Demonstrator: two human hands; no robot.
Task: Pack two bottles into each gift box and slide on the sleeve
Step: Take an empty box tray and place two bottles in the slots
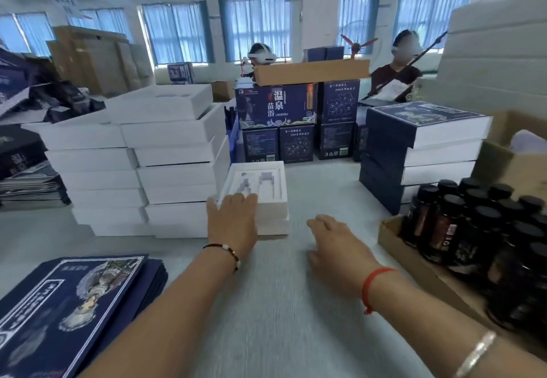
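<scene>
Stretched wide across the view, a pale grey table (281, 318), smooth and faintly streaked. Rose at the left in two tall piles, a stack of white trays (133, 170), square-edged, matte, foam-like, the top one cut with hollows. Stood at the right, a stack of finished boxes (420, 146), dark blue printed sleeves over white sides. Behind, across the table, dark blue cartons (278, 123) with white lettering, a flat brown cardboard piece lying on top. Lay flat at near left, a pile of sleeves (74, 303), navy card, glossy, printed with a white border and a pale picture. Sat at the right edge, a shallow brown cardboard case (393, 241), packed tight with bottles (461, 229), dark glass, round black caps, upright and touching. Centre stage, one open gift box (263, 191), white, rectangular, on the table just beside the white stack, its insert shaped with long recesses; no bottle seen inside. Reached forward, the left hand (233, 217), fingers straight and spread, resting on the near left corner of that box, gripping nothing. Hovered low near the table, the right hand (331, 244), fingers relaxed and loosely extended, holding nothing, between box and bottle case. Thin bracelets on both wrists, red cord on the right.
</scene>
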